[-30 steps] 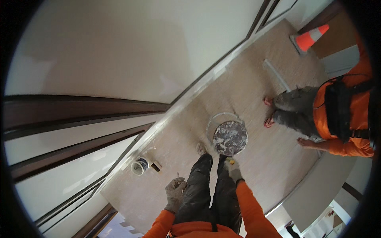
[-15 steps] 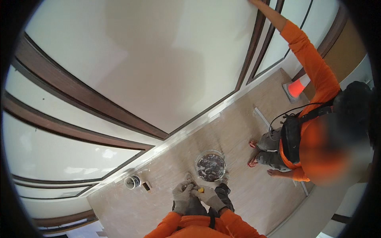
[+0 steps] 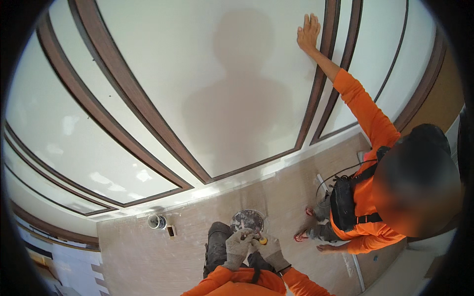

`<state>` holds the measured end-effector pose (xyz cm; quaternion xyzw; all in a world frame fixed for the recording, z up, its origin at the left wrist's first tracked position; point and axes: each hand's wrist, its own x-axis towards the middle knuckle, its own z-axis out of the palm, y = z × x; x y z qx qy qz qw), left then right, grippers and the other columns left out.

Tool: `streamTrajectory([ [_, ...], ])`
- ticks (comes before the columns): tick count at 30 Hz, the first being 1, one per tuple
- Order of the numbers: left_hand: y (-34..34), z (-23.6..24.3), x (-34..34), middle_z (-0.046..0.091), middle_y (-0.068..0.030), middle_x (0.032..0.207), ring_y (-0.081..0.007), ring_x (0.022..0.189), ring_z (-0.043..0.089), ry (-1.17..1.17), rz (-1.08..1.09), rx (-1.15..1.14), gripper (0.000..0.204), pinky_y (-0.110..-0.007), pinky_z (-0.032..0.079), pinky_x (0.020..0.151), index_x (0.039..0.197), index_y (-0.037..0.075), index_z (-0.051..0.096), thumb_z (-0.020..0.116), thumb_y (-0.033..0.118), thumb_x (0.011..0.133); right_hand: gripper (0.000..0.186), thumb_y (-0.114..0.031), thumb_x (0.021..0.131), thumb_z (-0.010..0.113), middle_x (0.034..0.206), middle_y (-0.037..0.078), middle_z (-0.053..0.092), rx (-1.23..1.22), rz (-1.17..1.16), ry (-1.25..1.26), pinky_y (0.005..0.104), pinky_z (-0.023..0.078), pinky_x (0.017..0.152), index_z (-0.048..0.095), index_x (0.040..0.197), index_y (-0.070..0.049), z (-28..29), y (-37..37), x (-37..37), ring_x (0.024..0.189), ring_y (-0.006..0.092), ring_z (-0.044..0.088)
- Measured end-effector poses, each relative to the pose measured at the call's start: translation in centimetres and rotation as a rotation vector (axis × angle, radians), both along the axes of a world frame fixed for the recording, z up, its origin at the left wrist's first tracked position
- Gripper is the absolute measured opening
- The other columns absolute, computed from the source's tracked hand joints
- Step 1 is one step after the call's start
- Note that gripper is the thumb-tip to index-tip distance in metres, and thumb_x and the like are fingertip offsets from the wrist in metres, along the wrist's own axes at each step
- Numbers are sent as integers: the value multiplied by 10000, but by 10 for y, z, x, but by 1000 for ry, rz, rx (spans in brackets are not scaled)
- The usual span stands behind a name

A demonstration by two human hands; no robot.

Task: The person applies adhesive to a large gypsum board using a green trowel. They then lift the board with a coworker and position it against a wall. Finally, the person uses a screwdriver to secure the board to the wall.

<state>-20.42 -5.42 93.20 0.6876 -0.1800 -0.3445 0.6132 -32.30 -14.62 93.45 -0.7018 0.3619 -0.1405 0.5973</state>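
My left hand (image 3: 237, 246) and my right hand (image 3: 266, 250), both in grey knit gloves, meet in front of my body at the bottom centre. My right hand is closed on a small yellow item (image 3: 263, 240), whose full shape is hidden. My left hand is closed beside it, its fingers touching the right's; what it holds is hard to make out. Just beyond them, between my feet and the wall, stands a round bucket (image 3: 247, 219) with a dark, white-smeared top.
A white panelled wall (image 3: 237, 128) with dark wood trim faces me. A co-worker (image 3: 365, 118) in orange stands at the right, one bare hand (image 3: 308, 34) on the wall. A small tub (image 3: 157, 222), a block (image 3: 171, 231) and a metal bar (image 3: 358, 273) lie on the floor (image 3: 143, 256).
My view has tilted up toward the wall. My hands, apart a second ago, have come together. The co-worker's arm has been raised onto the wall.
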Motion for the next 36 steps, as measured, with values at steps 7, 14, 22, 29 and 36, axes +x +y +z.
streamTrajectory([
  [7,18,30,24,770,-70,1046,-123,915,718,-218,118,-73,177,-282,601,817,1145,-17,749,737,8,969,318,-337,1007,743,986,49,768,86,118,-74,318,551,800,749,1188,-75,-8,-1,33,891,147,707],
  [14,22,54,47,750,-78,1037,-129,916,686,-91,210,-226,176,-273,576,828,1144,-29,725,725,-18,968,236,-238,1035,727,929,26,754,237,159,-154,287,563,729,761,1124,-22,31,-9,69,802,97,675],
  [22,-13,25,93,751,-76,1009,-147,911,688,-166,216,-96,163,-289,571,837,1104,-29,737,752,-8,942,344,-204,1021,737,959,19,754,195,93,-165,269,567,746,673,1316,-38,-6,-33,105,839,93,684],
  [29,-86,3,199,754,-72,968,-153,908,685,-212,552,-209,144,-297,572,848,1007,-8,750,764,-68,877,301,-184,989,760,1022,59,773,-167,35,55,327,578,818,700,1228,-10,-20,-162,214,922,127,694],
  [36,-97,187,336,770,-87,937,-177,844,685,-757,615,-246,188,-312,549,787,944,42,747,783,-92,817,162,-114,1014,729,892,63,673,-715,-251,-462,298,545,732,705,1101,20,267,-308,360,819,115,618],
])
